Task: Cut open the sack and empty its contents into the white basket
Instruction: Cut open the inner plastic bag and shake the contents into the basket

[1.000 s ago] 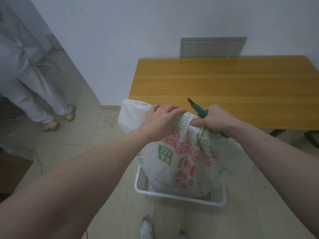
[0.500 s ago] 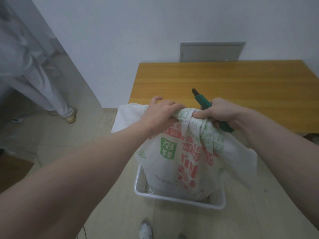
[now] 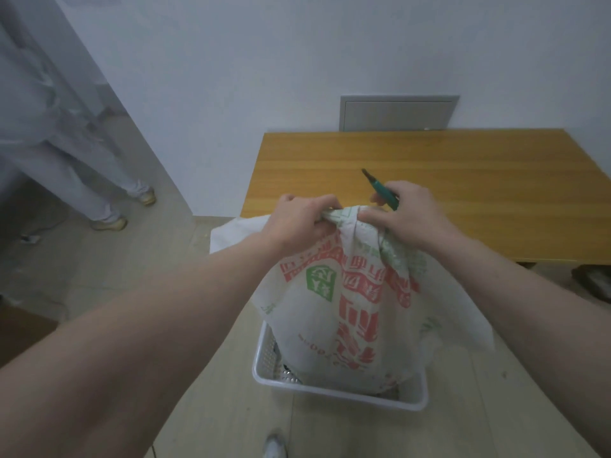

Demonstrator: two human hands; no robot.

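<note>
— Over the white basket [image 3: 334,392], on the floor: sack [image 3: 344,312] held up by its bunched end, its lower end down inside the basket.

— Who has it?

— Both hands. Left hand [image 3: 297,223] has its grip closed round the gathered cloth. Right hand [image 3: 408,219] pinches the same bunch, with a green cutter [image 3: 383,190] tucked in that grip, blade end pointing away over the worktop [image 3: 463,180].

— Cut open yet?

— Can't see the opening; it is hidden in the basket. Knife no longer at the cloth, sack upended, so I judge the cutting done and the emptying under way.

— Anything out?

— A few dark bits show by the basket's left wall; too small to name. Sack looks bulky, so most seems left to tip out.
</note>
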